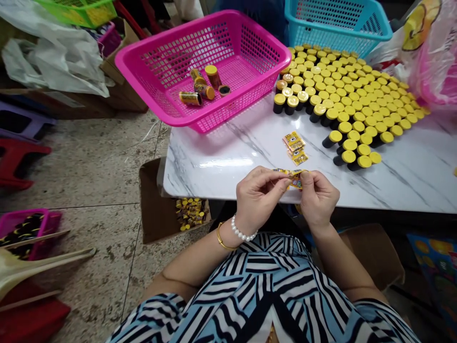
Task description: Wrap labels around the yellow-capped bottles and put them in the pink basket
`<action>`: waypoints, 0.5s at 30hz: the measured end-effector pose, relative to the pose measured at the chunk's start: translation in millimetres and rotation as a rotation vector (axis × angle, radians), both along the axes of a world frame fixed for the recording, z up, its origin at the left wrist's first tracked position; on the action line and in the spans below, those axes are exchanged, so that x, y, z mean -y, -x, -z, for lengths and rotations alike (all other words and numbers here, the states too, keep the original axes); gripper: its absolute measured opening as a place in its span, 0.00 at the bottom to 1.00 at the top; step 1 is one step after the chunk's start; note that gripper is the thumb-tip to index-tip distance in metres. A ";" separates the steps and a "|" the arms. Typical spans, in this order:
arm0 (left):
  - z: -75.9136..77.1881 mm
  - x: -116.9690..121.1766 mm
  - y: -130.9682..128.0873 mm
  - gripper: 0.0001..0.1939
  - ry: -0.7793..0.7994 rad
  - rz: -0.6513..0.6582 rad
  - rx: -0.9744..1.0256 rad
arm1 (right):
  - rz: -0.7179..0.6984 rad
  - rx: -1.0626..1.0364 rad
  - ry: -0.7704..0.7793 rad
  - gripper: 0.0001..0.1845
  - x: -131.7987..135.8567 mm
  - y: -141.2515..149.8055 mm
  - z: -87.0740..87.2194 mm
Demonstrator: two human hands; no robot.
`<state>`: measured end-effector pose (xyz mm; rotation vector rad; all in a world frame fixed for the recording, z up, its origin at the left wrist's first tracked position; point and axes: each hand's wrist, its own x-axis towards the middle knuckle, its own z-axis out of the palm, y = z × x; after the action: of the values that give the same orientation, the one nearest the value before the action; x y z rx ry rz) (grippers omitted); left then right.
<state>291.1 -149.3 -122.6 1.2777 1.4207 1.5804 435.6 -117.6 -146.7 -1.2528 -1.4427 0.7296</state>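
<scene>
Striped top lies nearest; beyond it, my left hand and right hand both pinch one yellow printed label, thumb against finger, near overlapping loose labels.

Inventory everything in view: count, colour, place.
Table: one, white marbled, centre
Pink basket: one, pink, table's left
Labelled tubes: about five, yellow, inside pink basket
Capped tubes: many, black with yellow caps, table's right
Blue basket: one, blue, behind capped tubes
Loose pieces: several, yellow, mid-table
Held piece: count unclear, yellow, table's near edge
Cardboard boxes: at least two, brown, floor left
Purple stool: one, purple, far left
Green basket: one, green, top left
Left hand: one, pinching held piece
Right hand: one, likewise
</scene>
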 end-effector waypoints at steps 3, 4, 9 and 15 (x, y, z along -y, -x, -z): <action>3.3 -0.1 2.1 0.05 -0.003 0.018 -0.012 | -0.033 0.002 -0.043 0.17 1.3 0.8 1.0; 4.2 -1.0 3.3 0.06 -0.004 0.018 -0.014 | -0.047 0.008 -0.048 0.16 1.9 0.6 1.1; 3.4 -6.9 8.7 0.07 0.011 0.011 -0.060 | -0.103 0.048 -0.054 0.13 5.8 0.0 0.3; 4.8 -2.4 9.5 0.06 0.019 0.035 0.021 | -0.146 0.100 -0.173 0.07 5.1 7.0 -3.6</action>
<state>281.6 -146.9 -127.3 1.2645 1.3900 1.5494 428.6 -122.7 -143.1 -1.0719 -1.6559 0.6308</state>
